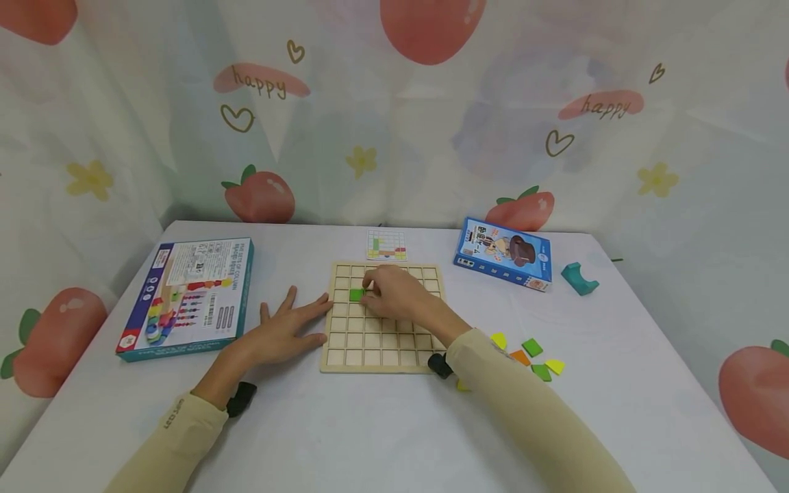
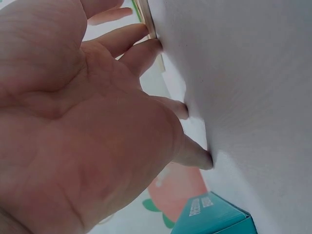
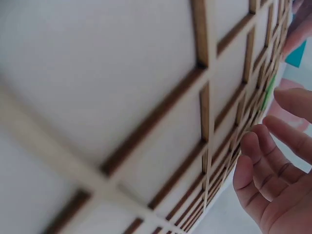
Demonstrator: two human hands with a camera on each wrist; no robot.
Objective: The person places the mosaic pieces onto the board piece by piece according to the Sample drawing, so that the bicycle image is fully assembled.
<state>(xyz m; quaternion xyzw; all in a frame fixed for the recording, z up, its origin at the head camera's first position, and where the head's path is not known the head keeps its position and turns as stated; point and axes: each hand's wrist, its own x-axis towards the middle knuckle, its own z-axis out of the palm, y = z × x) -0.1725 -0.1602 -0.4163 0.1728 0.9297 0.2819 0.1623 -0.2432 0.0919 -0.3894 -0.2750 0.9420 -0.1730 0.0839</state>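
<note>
Though board's [image 1: 372, 357] green tile [image 1: 356, 295] broad only in head view, right fingers' [image 3: 287, 135] grip unclear, left fingers [image 1: 313, 311] outspread.

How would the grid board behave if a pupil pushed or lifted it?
The grid board looks wooden, so it is probably stiff. Lying flat, it should slide rather than tip. Tilting might spill the green tile on it.

Long beige sleeves [image 1: 536, 404] with dark lettering [image 1: 174, 413] are worn alongside black wrist devices [image 1: 242, 399].
</note>
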